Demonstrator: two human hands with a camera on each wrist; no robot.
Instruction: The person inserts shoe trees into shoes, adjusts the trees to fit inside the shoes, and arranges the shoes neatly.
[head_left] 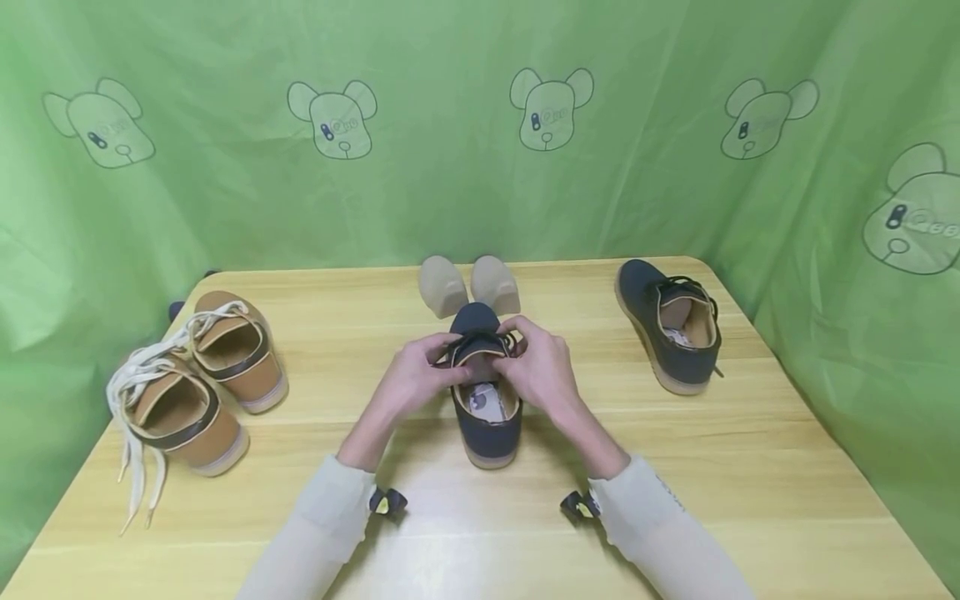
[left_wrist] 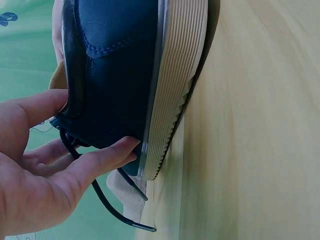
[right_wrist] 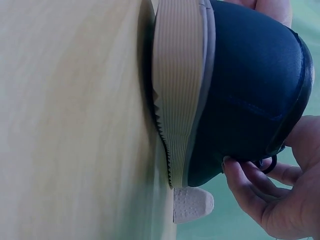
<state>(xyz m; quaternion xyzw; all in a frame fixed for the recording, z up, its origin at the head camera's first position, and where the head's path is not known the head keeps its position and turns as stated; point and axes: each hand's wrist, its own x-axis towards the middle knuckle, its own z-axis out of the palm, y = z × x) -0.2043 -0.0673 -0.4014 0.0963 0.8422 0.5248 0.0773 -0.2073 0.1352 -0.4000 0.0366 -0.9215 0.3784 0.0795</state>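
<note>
A dark blue lace-up shoe stands upright at the middle of the table, toe pointing away. My left hand grips the left side of its opening, thumb at the inner edge and fingers outside near the laces. On the opposite side my right hand pinches the shoe's upper in much the same way. Black laces hang loose beside the left fingers in the left wrist view. In the right wrist view, the fingertips touch the upper above the ribbed sole. Printed white paper shows inside the shoe.
Two grey toe-shaped forms lie just beyond the shoe's toe. A matching dark blue shoe stands at the right. Two tan shoes with long white laces stand at the left. Green curtain surrounds the wooden table.
</note>
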